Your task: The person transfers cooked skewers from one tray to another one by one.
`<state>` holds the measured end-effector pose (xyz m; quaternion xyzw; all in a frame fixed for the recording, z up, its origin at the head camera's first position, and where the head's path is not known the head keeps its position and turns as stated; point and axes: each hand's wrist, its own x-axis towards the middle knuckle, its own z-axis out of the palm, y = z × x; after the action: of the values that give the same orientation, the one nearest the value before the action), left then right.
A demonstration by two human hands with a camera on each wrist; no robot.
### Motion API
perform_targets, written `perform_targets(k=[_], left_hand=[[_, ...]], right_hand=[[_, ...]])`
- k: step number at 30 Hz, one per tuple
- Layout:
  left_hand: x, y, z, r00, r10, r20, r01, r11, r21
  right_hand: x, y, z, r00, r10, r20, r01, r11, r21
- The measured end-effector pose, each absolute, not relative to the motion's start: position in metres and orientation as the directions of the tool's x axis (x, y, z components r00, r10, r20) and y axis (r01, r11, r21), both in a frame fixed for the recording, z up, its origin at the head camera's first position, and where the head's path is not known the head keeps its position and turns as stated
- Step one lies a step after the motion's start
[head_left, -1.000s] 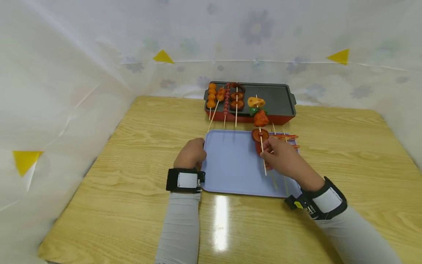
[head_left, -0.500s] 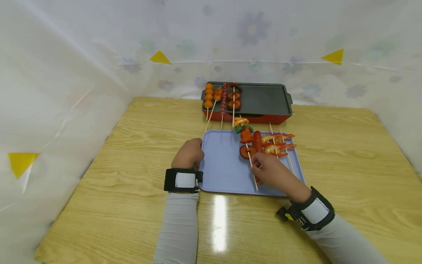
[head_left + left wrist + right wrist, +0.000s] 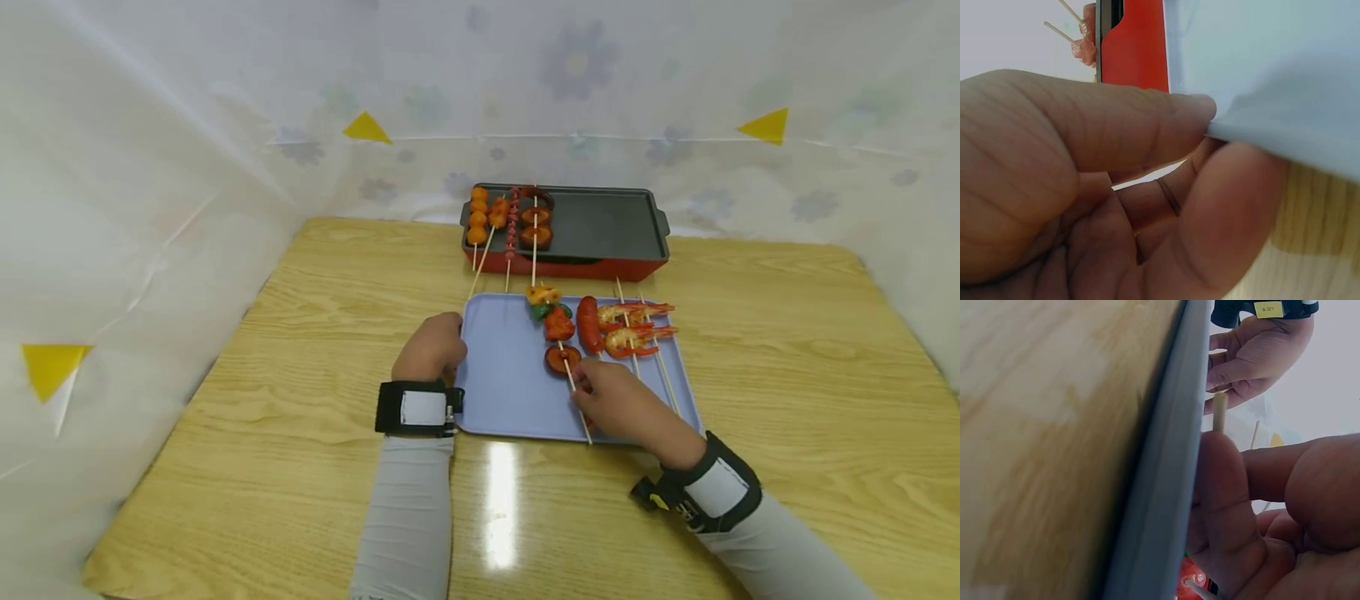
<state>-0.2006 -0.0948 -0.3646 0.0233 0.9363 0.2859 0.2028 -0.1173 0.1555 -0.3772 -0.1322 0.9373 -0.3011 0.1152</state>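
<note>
My right hand (image 3: 626,402) pinches the bare stick of a mixed skewer (image 3: 559,323), threaded with a yellow piece, green pepper, an orange-red chunk and a round brown slice. This skewer lies over the middle of the lavender tray (image 3: 498,375), its yellow end at the far rim. In the right wrist view the stick's end (image 3: 1219,411) pokes out past the fingers, close by the tray's rim. The left hand (image 3: 430,350) grips the tray's left edge, thumb (image 3: 1147,122) on top and a finger underneath. Right of the mixed skewer lie a sausage skewer (image 3: 589,323) and shrimp skewers (image 3: 632,340).
Behind the tray stands a red grill with a dark plate (image 3: 607,223). On its left half rest an orange ball skewer (image 3: 477,218), a chunky orange skewer (image 3: 498,212), a thin red one (image 3: 513,225) and a brown-slice skewer (image 3: 536,237). A patterned sheet hangs behind the wooden table (image 3: 300,433).
My right hand has brought the mixed skewer from the grill's front edge down and left onto the tray area, uncovering the sausage and shrimp skewers. The left hand stays at the tray's edge.
</note>
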Motion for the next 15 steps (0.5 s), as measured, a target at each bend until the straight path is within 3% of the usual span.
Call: perform_targets(k=[15], left_hand=[[-0.2036,-0.0932,-0.3653,-0.911,0.168,-0.378,-0.064,0.846,0.529]], right_hand=[[-0.1084,0.1572,-0.3739,-0.946,-0.282,-0.161,-0.127,0.777,-0.617]])
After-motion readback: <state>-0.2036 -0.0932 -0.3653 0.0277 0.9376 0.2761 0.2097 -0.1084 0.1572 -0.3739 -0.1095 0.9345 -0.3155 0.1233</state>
